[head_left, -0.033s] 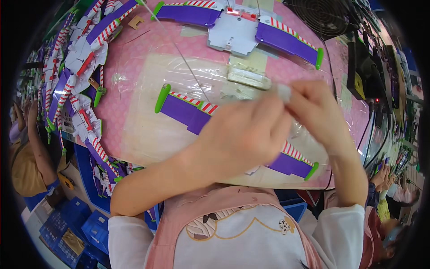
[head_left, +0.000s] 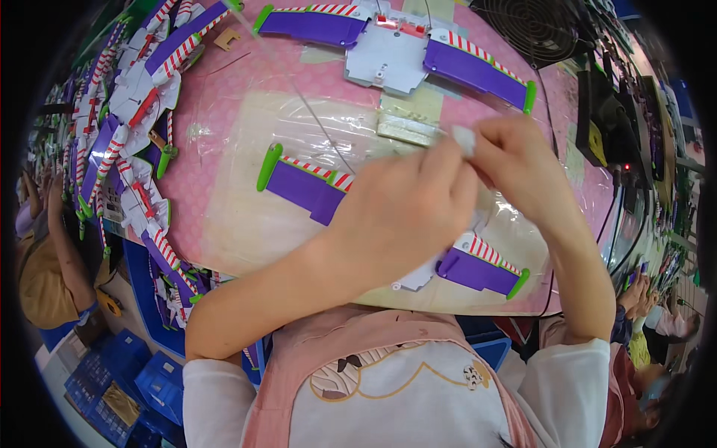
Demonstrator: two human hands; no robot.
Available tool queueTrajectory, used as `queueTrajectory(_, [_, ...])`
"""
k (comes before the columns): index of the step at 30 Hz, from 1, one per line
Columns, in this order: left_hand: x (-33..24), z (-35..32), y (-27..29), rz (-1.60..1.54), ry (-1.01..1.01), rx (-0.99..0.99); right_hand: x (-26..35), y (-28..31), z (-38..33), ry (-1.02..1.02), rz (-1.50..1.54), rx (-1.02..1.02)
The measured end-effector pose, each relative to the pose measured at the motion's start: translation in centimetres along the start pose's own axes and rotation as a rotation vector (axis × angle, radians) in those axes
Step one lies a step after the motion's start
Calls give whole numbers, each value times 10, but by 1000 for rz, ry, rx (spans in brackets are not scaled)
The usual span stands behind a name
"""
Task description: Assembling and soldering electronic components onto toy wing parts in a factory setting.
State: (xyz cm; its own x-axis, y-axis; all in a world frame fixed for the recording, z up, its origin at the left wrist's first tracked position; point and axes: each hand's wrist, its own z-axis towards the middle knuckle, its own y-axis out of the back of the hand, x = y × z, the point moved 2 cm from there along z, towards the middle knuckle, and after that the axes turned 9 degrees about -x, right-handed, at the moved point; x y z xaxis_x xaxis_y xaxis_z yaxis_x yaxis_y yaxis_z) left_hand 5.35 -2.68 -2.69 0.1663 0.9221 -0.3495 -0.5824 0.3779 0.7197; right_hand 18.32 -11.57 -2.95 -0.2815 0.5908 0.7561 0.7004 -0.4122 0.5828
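Observation:
My left hand [head_left: 407, 216] is closed, its fingers curled over the middle of a toy wing set. What it grips is hidden. My right hand [head_left: 523, 164] pinches a small white piece [head_left: 464, 140], close to the left fingertips. Below my hands lies the wing set, its purple left wing [head_left: 302, 192] and purple right wing [head_left: 478, 272] edged with red-and-white stripes and green tips. A thin pale cord or rod [head_left: 317, 119] slants from the upper left down toward my left hand. Just beyond my fingertips sits a silvery block [head_left: 407, 128].
Another winged assembly [head_left: 381, 60] lies at the far side of the pink table mat [head_left: 216, 127]. Wing assemblies pile up at the left [head_left: 138, 112]. A black round grille [head_left: 530, 30] and a black stand [head_left: 597, 112] are at the right. Blue crates [head_left: 160, 384] stand lower left; other people work on both sides.
Both hands have shifted slightly left, with the white piece. More of the lower wing set's right wing and white body shows beneath my left hand.

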Motion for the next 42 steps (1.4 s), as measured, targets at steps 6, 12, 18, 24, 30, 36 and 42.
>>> queueTrajectory(6, [10, -4, -2, 89, 248, 269, -2, -11, 13, 398, -476, -333])
queueTrajectory(12, [28, -7, 16, -784, 567, -221, 22, 25, -44, -30, 130, -416])
queueTrajectory(18, [5, -11, 9, -776, 425, -301, 24, -8, -61, 23, 647, -164])
queueTrajectory(24, [15, -15, 18, -510, 414, -132, 17, 7, -56, -6, 407, -459])
queueTrajectory(30, [27, -26, 36, -164, 410, -201, -87, 106, -32, 17, 1004, -695])
queueTrajectory(36, [17, -32, 39, -121, 391, -169, -44, 109, -28, -216, 1110, -890])
queueTrajectory(42, [29, -25, 36, -101, 250, -197, -83, 107, -73, 32, 611, -1194])
